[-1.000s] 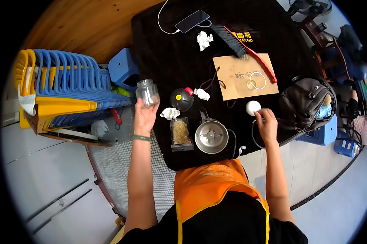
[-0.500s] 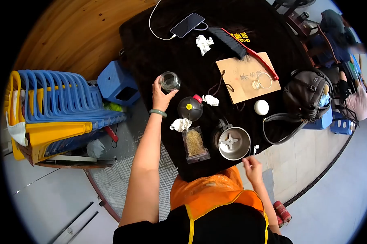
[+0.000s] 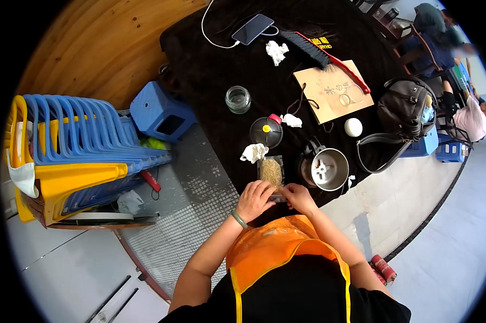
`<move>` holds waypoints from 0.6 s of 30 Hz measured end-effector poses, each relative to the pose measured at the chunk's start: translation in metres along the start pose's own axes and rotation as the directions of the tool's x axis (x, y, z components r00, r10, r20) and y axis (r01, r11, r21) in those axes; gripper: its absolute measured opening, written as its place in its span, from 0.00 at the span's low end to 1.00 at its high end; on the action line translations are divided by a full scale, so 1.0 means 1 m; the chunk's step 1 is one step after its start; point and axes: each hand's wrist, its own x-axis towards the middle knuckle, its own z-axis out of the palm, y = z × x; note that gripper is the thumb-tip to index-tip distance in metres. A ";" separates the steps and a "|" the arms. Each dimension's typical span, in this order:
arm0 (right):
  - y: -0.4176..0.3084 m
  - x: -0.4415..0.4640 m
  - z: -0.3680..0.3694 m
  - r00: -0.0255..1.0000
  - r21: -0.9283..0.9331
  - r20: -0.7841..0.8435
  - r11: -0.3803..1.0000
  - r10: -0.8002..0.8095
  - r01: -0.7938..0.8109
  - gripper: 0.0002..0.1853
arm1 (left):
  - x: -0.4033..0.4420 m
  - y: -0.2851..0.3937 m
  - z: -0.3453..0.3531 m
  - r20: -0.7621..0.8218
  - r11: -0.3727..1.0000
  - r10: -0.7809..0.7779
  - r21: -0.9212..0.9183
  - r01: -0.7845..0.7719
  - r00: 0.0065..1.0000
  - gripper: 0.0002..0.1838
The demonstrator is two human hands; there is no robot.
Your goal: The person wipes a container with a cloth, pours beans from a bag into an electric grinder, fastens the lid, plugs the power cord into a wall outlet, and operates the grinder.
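Note:
A clear zip bag of small tan-green seeds or granules (image 3: 271,170) lies at the table's near edge. My left hand (image 3: 255,200), with a green bangle at the wrist, grips the bag's near end. From the other side my right hand (image 3: 300,198) pinches the same end, fingertips close to the left ones. To the right is a metal grinder cup (image 3: 337,171) with a cross-shaped blade inside. Beyond the bag sit a crumpled white tissue (image 3: 253,153) and a round dark lid (image 3: 266,138) with a yellow centre. An open glass jar (image 3: 238,100) stands farther back.
On the dark tablecloth are a phone (image 3: 253,29), a red-handled brush (image 3: 337,65), a brown paper bag (image 3: 329,105), a white round object (image 3: 353,127) and a dark backpack (image 3: 401,110). Stacked blue and yellow chairs (image 3: 86,129) stand at left. People sit at far right.
My left hand has let go of the glass jar and come down to the bag. My right hand has moved left from beside the grinder cup to the bag.

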 end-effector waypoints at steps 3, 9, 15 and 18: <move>-0.001 -0.001 0.004 0.995 0.129 0.098 0.991 -0.036 0.023 0.19 | -0.008 -0.006 -0.001 -0.026 0.996 0.065 -0.053 -0.067 0.998 0.22; -0.053 -0.040 -0.004 0.989 0.412 0.088 0.908 -0.120 0.073 0.24 | 0.022 0.032 -0.059 -0.151 0.935 -0.175 -0.335 0.116 0.973 0.04; -0.062 -0.065 -0.005 0.904 -0.059 -0.040 0.904 -0.425 0.423 0.12 | 0.025 0.046 -0.028 0.402 -0.096 -0.617 -0.892 0.442 0.677 0.07; -0.056 -0.067 -0.006 0.861 -0.189 -0.051 0.851 -0.507 0.490 0.17 | 0.021 0.053 -0.018 0.474 -0.216 -0.631 -0.867 0.449 0.613 0.08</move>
